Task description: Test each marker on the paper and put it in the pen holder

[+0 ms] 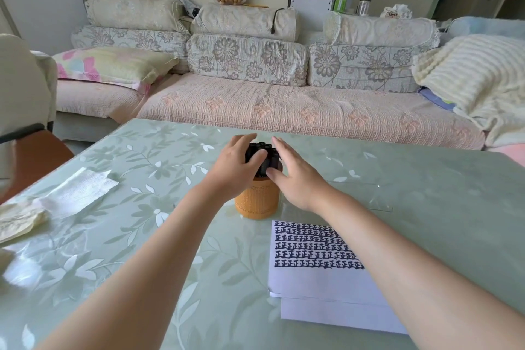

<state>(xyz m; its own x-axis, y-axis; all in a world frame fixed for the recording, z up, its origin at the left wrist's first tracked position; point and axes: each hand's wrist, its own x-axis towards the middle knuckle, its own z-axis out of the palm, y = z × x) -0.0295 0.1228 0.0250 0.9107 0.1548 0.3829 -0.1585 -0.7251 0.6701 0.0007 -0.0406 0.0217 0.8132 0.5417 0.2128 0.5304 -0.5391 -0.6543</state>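
Note:
An orange woven pen holder (257, 202) stands mid-table, packed with a bundle of several black markers (262, 155) that stick out of its top. My left hand (234, 165) wraps the bundle from the left, thumb across the front of the markers. From the right, my right hand (292, 176) has its straight fingers laid along the bundle and its thumb touching the markers near the holder's rim. A stack of white paper (321, 278) lies at the front right, its top sheet covered with rows of dark marker strokes.
The table (142, 236) has a green leaf-patterned cover. A white tissue (79, 190) and a crumpled cloth (17, 221) lie at the left. An orange chair (34, 156) stands off the left edge. A long sofa (284, 111) runs behind the table.

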